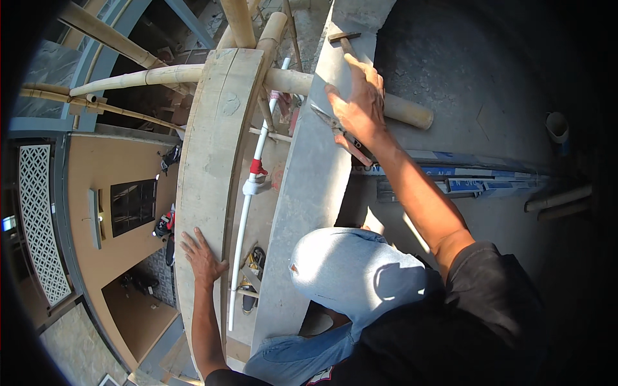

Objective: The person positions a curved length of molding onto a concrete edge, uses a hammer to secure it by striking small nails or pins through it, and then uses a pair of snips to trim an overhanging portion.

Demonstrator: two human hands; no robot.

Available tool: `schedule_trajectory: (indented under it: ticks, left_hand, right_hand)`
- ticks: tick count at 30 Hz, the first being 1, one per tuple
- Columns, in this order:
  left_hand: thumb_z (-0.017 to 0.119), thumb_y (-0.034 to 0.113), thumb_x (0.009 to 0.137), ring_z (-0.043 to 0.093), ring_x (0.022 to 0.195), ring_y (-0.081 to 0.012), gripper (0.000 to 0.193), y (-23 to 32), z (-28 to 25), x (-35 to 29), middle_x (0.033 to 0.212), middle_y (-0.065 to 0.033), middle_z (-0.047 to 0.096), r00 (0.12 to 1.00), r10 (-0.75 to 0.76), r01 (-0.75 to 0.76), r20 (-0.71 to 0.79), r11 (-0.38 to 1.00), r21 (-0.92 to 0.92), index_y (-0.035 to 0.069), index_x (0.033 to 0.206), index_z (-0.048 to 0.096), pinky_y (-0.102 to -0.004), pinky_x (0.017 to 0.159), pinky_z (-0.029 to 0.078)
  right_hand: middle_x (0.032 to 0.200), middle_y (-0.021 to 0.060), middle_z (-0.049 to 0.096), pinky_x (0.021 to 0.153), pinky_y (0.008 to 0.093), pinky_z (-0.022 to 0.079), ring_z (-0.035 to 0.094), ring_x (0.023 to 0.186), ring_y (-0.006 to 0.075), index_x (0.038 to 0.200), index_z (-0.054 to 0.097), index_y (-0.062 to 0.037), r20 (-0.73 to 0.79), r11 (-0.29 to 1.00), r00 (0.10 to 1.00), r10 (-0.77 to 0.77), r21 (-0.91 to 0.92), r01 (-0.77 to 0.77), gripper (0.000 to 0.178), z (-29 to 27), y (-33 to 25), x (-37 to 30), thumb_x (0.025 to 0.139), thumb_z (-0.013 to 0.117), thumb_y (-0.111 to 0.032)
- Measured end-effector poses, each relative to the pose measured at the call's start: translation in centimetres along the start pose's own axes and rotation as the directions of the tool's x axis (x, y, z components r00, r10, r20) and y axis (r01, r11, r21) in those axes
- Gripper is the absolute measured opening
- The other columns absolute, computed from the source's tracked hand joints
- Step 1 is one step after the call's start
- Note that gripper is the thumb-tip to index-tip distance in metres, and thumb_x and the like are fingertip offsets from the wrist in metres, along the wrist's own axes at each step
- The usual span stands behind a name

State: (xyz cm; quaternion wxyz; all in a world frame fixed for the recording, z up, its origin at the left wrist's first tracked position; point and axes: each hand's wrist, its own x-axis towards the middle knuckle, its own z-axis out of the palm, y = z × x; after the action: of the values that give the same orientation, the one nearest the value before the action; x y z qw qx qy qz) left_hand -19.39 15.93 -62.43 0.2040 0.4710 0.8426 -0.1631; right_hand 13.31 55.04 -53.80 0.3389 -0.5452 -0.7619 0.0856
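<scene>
My left hand (204, 261) lies with fingers spread on the long wooden plank (209, 154), near its right edge. My right hand (360, 103) is stretched out over a grey concrete ledge (308, 174), its thumb apart from its fingers. A hammer (344, 38) lies at its fingertips, with the head showing and most of the handle hidden beneath the fingers. Just under my right wrist, a pair of pliers (338, 128) with an orange grip rests on the ledge; the hand partly covers it.
Bamboo poles (145, 76) cross at the upper left, and another pole (409, 110) runs under the ledge's far side. A white pipe (248, 206) stands in the gap between plank and ledge, with a drop below. Blue-and-white wrapped lengths (463, 177) lie at the right, near a bucket (557, 127).
</scene>
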Motion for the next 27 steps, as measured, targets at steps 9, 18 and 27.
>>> schedule_trajectory:
  ticks: [9, 18, 27]
  left_hand:
    - [0.088, 0.024, 0.049, 0.013, 0.145, -0.0515, 0.139, -1.4, -2.1, -0.1, 0.153, -0.0396, 0.012, 0.983, 0.182, -0.182, -0.001, 0.98, -0.081, -0.005, 0.153, 0.001, -0.054, 0.121, 0.012]
    - [0.086, 0.022, 0.048, 0.021, 0.141, -0.0544, 0.137, -2.5, -1.7, 0.5, 0.153, -0.0415, 0.009, 0.979, 0.205, -0.205, -0.021, 0.961, -0.184, 0.002, 0.155, 0.003, -0.0478, 0.115, 0.031]
    - [0.084, 0.025, 0.046, 0.017, 0.148, -0.0411, 0.134, -4.6, -4.7, 0.5, 0.159, -0.0244, 0.018, 0.96, 0.265, -0.241, 0.092, 0.946, -0.215, -0.002, 0.154, 0.009, -0.0456, 0.115, 0.033]
  right_hand:
    - [0.147, 0.0296, 0.035, 0.115, 0.0472, 0.029, 0.035, 0.138, 0.0418, 0.15, 0.021, 0.0036, 0.722, 0.64, 0.647, 0.245, 0.381, -0.667, 0.087, 13.3, -10.5, -5.4, 0.086, 0.065, -0.034]
    - [0.155, 0.0285, 0.02, 0.117, 0.0469, 0.026, 0.027, 0.144, 0.0358, 0.149, -0.006, 0.0041, 0.902, -0.088, 0.289, 0.32, 0.332, -0.939, 0.121, 24.2, -11.7, -3.7, 0.077, 0.079, -0.043]
    - [0.148, 0.0276, 0.026, 0.113, 0.0518, 0.033, 0.031, 0.138, 0.0413, 0.153, 0.001, -0.0041, 0.819, 0.023, 0.131, 0.559, 0.143, -0.989, 0.114, 20.1, -16.3, -0.3, 0.076, 0.082, -0.03]
